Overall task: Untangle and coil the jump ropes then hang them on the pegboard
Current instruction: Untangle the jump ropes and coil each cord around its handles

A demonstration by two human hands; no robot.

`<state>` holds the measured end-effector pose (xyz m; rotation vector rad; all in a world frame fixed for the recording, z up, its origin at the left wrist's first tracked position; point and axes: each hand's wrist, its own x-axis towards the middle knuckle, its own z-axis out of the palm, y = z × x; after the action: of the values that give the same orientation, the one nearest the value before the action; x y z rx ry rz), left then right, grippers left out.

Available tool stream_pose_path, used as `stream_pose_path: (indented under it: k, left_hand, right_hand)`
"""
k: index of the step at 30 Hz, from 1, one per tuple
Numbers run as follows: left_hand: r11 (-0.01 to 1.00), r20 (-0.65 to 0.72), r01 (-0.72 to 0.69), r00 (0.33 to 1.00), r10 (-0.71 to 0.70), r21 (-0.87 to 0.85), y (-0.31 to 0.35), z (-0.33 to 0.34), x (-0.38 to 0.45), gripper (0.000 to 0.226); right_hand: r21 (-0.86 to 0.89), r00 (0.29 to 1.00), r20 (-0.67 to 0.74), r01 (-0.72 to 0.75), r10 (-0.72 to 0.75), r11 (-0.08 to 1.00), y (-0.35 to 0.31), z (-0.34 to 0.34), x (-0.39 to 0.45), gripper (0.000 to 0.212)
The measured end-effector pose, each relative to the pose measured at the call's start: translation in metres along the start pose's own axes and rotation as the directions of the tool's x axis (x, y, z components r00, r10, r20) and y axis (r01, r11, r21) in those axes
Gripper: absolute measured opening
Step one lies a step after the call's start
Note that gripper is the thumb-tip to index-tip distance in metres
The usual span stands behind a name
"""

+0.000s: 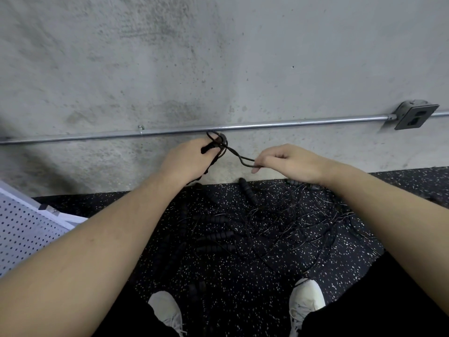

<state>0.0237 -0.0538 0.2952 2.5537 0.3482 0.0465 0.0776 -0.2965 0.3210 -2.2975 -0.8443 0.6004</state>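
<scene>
Nearest the camera, we are seeing two bare forearms reaching forward over a pair of white lace-up sneakers (306,300) standing on black rubber flooring flecked with white (243,283). We are looking down at a tangled heap of thin black jump ropes with ribbed black foam handles (274,222), which is lying on that flooring between the sneakers and the base of a grey concrete wall (218,57). Several handles are lying side by side at the heap's left; the thin cords are crossing one another at its right.

We are gripping a bundle of black rope and handle (213,147) in the left hand (188,159), with its fingers curled round the bundle; a small loop is standing up above the knuckles, just below a horizontal galvanised metal conduit pipe (291,123) that is running along the wall. We are pinching a black cord strand (239,158) in the right hand (289,161), between thumb and curled fingers. This strand is running from the left-hand bundle across to the right hand, sagging slightly between them.

A grey metal outlet box (414,116) is sitting on the conduit at the far right. A white perforated pegboard panel (24,229) is lying at the lower left edge, well apart from the ropes.
</scene>
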Motion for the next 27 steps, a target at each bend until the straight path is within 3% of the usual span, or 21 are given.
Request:
stream_pose_path:
  k: [4,6,12,18,21,24,27]
  left_hand:
    - [0.993,-0.023,-0.084,0.996,0.086,0.085,0.013,0.002,-0.007,0.036]
    - [0.982,-0.032,-0.132,0.99,0.137,0.138,0.019,0.005,-0.01,0.037]
    - [0.948,-0.093,-0.249,0.958,0.271,0.199,0.02,0.007,-0.015,0.039]
    - [0.978,-0.163,-0.187,0.966,0.199,0.089,0.008,0.003,-0.006,0.04]
    - [0.977,-0.169,-0.187,0.964,0.203,0.104,0.003,0.004,-0.005,0.04]
    - [0.962,-0.143,-0.216,0.96,0.24,0.165,0.003,0.008,-0.006,0.041]
    - [0.937,-0.149,-0.247,0.946,0.289,0.248,0.007,0.006,-0.006,0.046]
  right_hand:
    - [0.0,0.952,-0.303,-0.042,0.04,0.999,-0.001,0.008,0.014,0.031]
    - [0.01,0.935,-0.352,-0.043,0.044,0.999,-0.003,0.01,0.021,0.027]
    - [0.14,0.949,-0.283,-0.105,0.141,0.985,-0.006,0.01,0.026,0.025]
    - [0.281,0.937,-0.297,-0.099,0.185,0.955,-0.009,0.006,0.02,0.044]
    - [0.354,0.956,-0.24,-0.073,0.166,0.932,-0.006,0.006,0.017,0.043]
    - [0.621,0.971,-0.194,0.012,0.138,0.784,-0.006,0.008,0.017,0.036]
    - [0.819,0.961,-0.176,0.023,0.213,0.573,-0.005,0.008,0.016,0.038]
